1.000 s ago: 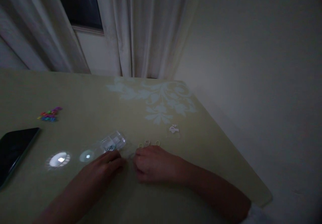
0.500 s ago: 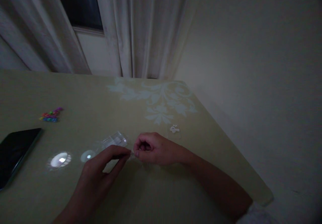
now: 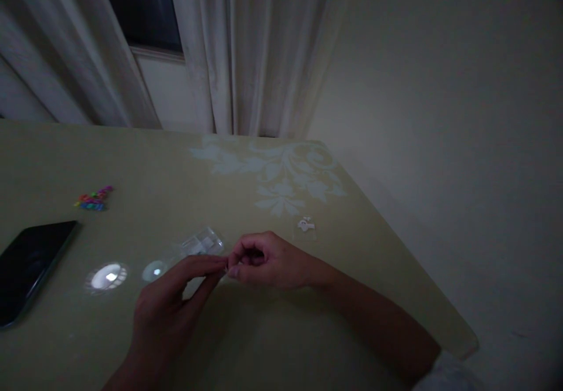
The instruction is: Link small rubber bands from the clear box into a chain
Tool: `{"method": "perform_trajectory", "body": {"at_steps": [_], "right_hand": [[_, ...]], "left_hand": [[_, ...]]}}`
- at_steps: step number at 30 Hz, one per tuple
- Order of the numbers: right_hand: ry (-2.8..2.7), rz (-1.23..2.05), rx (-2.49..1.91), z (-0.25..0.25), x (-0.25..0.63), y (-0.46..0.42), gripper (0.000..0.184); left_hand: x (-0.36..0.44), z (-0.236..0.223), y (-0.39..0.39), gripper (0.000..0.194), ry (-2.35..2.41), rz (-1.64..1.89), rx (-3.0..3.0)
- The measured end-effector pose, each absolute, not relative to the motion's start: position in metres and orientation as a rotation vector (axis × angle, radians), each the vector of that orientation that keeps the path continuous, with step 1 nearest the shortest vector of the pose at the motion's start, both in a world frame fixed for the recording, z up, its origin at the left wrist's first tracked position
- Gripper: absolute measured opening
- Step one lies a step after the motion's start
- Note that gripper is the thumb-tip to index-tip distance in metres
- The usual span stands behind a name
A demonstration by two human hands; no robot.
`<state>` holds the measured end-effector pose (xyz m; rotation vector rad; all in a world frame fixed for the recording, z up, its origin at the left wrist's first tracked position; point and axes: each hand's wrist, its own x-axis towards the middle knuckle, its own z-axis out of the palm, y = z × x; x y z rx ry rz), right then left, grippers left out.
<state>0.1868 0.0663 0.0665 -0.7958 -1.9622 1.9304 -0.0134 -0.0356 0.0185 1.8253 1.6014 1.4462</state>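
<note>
My left hand (image 3: 176,297) is closed in a pinch, its thumb and fingertips pressed together over the table. My right hand (image 3: 268,262) pinches at the same spot, its fingertips meeting those of the left. Whatever lies between the fingertips is too small and dark to make out. Just behind the left fingers lies a clear plastic box (image 3: 204,242), partly covered by that hand. Beyond my right wrist, a small white cut-out piece (image 3: 306,224) rests on a clear square sheet.
A dark phone (image 3: 33,265) lies at the left of the table (image 3: 145,168). Behind it sits a small heap of colourful pieces (image 3: 94,199). Light glares off the tabletop near my left hand. Curtains (image 3: 259,51) hang behind the table, and a wall (image 3: 440,115) stands on the right.
My fingertips have come closer together, the right hand's shifting slightly left to touch the left hand's. The view has moved slightly; the things on the table lie as before.
</note>
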Motion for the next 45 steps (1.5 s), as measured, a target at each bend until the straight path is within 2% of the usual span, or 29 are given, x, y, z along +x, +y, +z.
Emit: {"method": "perform_trajectory", "body": {"at_steps": [5,10,13,18,32,45], "right_hand": [[-2.074,1.82,-0.788,0.068,0.19,0.074,0.028],[-2.651,1.287,-0.785,0.071,0.201,0.086,0.007],[-2.952,1.079,-0.818,0.068,0.204,0.085,0.008],[-3.129,0.857,-0.821,0.064,0.202,0.075,0.012],[-3.14,0.794,-0.827,0.07,0.206,0.075,0.011],[-3.228,0.71,-0.825,0.068,0.204,0.071,0.013]], "left_hand": [[-0.015,0.021,-0.033,0.014,1.506,1.434,1.92],[-0.016,0.018,-0.031,0.008,1.603,1.43,1.878],[-0.016,0.016,-0.032,0.007,1.601,1.457,1.824],[-0.017,0.015,-0.034,0.011,1.602,1.435,1.796],[-0.017,0.014,-0.034,0.008,1.634,1.452,1.717],[-0.016,0.017,-0.034,0.013,1.719,1.391,1.755]]}}
